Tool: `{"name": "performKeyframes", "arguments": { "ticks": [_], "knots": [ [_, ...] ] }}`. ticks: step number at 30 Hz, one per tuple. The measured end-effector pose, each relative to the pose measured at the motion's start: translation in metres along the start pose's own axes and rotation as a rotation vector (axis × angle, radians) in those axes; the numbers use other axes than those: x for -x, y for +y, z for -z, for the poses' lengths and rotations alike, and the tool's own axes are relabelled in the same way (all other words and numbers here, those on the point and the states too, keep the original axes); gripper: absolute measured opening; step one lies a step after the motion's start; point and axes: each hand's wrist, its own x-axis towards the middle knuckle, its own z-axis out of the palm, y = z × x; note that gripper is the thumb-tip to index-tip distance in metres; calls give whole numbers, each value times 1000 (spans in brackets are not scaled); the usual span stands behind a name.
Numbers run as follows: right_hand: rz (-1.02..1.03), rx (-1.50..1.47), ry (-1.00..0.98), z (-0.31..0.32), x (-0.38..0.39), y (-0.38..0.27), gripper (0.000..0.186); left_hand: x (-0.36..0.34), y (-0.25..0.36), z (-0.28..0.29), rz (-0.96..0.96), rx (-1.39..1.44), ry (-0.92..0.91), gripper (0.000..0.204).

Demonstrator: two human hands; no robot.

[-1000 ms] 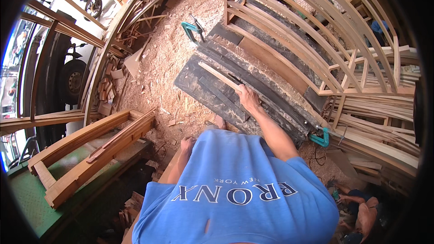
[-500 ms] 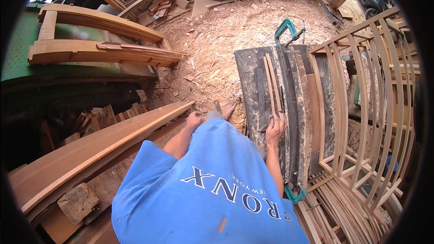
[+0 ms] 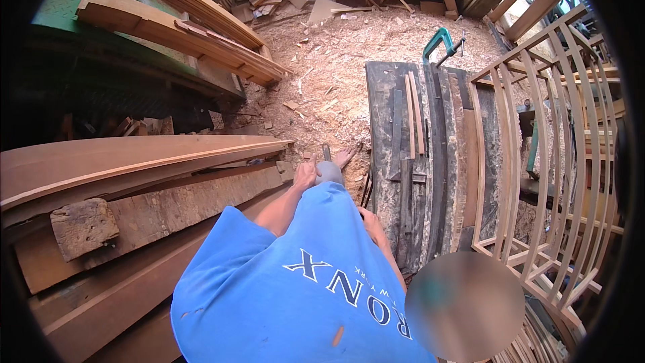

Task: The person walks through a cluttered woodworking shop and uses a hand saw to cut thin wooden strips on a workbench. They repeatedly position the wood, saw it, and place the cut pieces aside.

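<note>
My left hand [image 3: 306, 174] is beside the grey-clad knee [image 3: 329, 173]. Its fingers are bent together, and whatever lies between them is too small to make out. My right hand [image 3: 371, 222] rests close to my body at the near left edge of the dark workbench [image 3: 383, 87]; the blue shirt [image 3: 282, 282] hides part of it, so its grip does not show. Two thin wooden strips [image 3: 415, 114] lie side by side on the bench. Left of them is a narrow dark bar [image 3: 398, 121], and nearer to me a dark wooden piece with a crossbar [image 3: 406, 191].
A teal C-clamp [image 3: 440, 44] grips the bench's far end. To the right stands a slatted wooden frame [image 3: 510, 161]. Long boards [image 3: 161, 218] and a rough wood block [image 3: 84, 228] flank me on the left. Shavings [image 3: 336, 47] cover the floor; a round blur [image 3: 463, 306] masks the lower right.
My right hand has left the wooden strips on the bench and drawn back toward my body. The left hand has moved right, up to the knee. The view has turned slightly left.
</note>
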Motion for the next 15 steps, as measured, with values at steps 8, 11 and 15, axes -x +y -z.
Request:
{"name": "performKeyframes", "arguments": {
  "ticks": [8, 11, 15],
  "knots": [
    [-53, -75, -123, -76, 7, 91, 43, -10, -98, 7, -212, 6, 246, 62],
    [-30, -130, 20, -99, 0, 102, 45, -26, -98, 46, -19, 202, 72, 49],
    [-29, -188, 64, -102, -21, 99, 44, -68, -62, 105, 0, 197, 179, 38]
  ]
}}
